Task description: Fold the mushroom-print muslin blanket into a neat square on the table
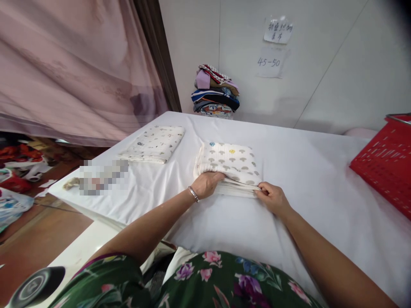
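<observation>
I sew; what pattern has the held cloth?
The cloth has mostly grey mushrooms, clearest in head view.

Mushroom cloth (233,161) white, grey mushrooms, touches of blue and yellow; second cloth (154,144) white, small dark scattered print; table cover (308,179) plain white; basket (379,164) red; curtain (73,64) pale pink; garment (221,284) dark green, pink and purple flowers

A pink curtain (73,64) hangs on the left beside a dark brown drape (159,55). Two handwritten paper signs (278,33), the lower reading "45-50", are stuck to the pale panel wall (337,25). A red perforated plastic basket (385,164) is at far right; a plastic bag (14,207) sits at far left.
</observation>
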`<state>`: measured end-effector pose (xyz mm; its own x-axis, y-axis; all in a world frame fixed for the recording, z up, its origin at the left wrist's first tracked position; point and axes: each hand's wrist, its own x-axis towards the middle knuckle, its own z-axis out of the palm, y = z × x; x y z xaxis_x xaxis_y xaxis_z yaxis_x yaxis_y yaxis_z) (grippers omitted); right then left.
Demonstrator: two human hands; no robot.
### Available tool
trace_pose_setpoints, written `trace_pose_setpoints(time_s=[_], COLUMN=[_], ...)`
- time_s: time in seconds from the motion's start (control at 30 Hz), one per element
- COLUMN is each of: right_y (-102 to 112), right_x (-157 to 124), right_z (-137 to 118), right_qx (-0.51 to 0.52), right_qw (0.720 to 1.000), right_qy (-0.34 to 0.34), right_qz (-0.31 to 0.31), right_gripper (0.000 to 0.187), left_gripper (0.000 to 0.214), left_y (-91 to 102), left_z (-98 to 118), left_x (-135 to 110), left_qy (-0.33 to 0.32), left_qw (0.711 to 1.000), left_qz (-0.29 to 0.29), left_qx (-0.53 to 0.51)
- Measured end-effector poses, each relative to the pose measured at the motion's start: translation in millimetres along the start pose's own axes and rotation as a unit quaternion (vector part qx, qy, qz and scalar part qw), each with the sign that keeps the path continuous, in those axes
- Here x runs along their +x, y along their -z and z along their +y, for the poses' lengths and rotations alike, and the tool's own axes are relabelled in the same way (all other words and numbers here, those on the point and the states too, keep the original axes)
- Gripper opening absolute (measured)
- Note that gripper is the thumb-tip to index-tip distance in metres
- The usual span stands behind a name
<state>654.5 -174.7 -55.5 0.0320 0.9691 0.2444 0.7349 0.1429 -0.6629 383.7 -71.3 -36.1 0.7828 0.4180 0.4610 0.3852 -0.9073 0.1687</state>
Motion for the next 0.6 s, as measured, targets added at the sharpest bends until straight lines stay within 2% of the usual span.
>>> trace_pose_setpoints(time_s=[0.17,0.33,0.6], right_y=[-0.5,-1.4,-0.8], right_x=[-0.1,0.0,0.2], right_z=[0.8,3.1,2.5], right_qx=[0.003,0.001,-0.004], right_qw=[1.0,1.0,1.0], right_qy=[-0.001,0.004,0.002], right_qz=[-0.001,0.006,0.006], right_gripper=[0.018,0.019,0.018], left_gripper=[0.028,0.019,0.02], left_y=[2.1,4.9,0.7], left_z=[1.9,10.4,24.5], left_x=[-2.1,2.3,13.1], left_qy=[-0.039,-0.011,0.043], left_qw=[0.999,0.999,0.987], left_qz=[0.018,-0.012,-0.066], left_qx=[-0.004,0.036,0.142])
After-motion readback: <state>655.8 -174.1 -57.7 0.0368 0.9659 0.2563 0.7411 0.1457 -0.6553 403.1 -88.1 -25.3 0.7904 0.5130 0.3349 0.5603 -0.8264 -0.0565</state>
